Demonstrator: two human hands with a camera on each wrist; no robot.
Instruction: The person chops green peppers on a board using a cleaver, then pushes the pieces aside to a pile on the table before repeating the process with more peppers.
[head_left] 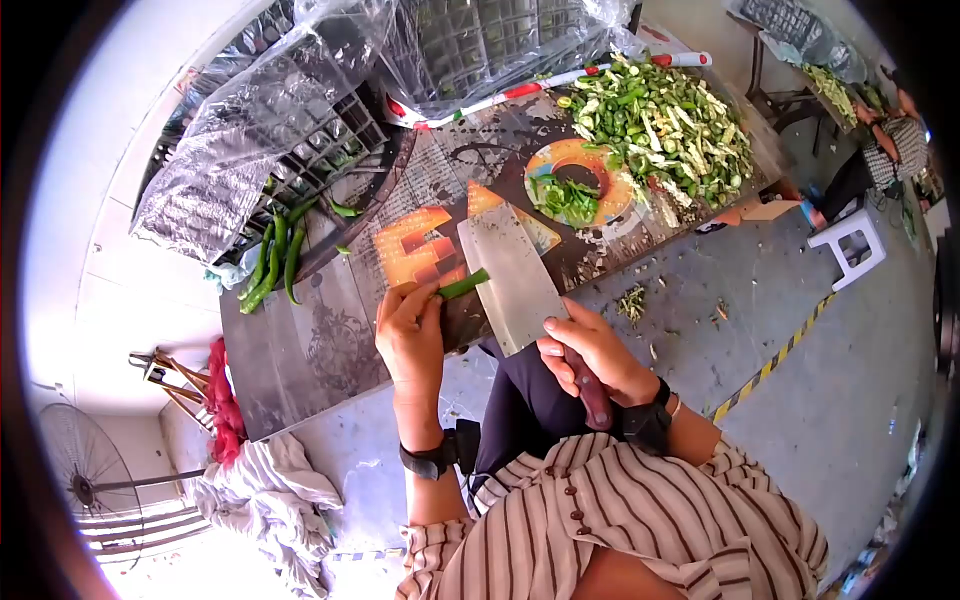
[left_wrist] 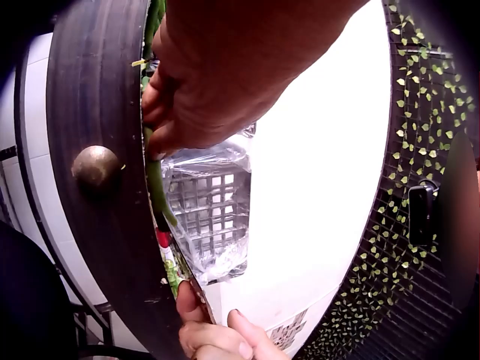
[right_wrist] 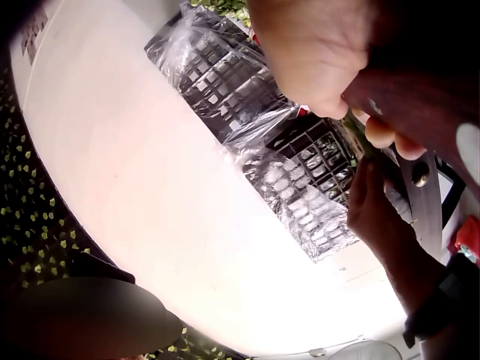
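Observation:
Between thumb and fingers my left hand (head_left: 412, 335) pinches a piece of green chili pepper (head_left: 464, 284) near the table's front edge. My right hand (head_left: 598, 352) grips the dark wooden handle (head_left: 592, 396) of a broad cleaver (head_left: 512, 280). The blade lies across the right end of the pepper piece in the head view. In the left wrist view the pepper (left_wrist: 156, 187) sticks out below the fingertips, along the table edge. Several whole green chili peppers (head_left: 270, 262) lie at the table's left. A small heap of cut green pieces (head_left: 565, 200) sits beyond the blade.
A large pile of chopped peppers (head_left: 665, 130) covers the table's (head_left: 290, 365) far right. Plastic-wrapped black crates (head_left: 300, 150) stand along the back. On the floor at right is a white stool (head_left: 850, 247), near another person (head_left: 895, 145). A fan (head_left: 85, 485) stands at lower left.

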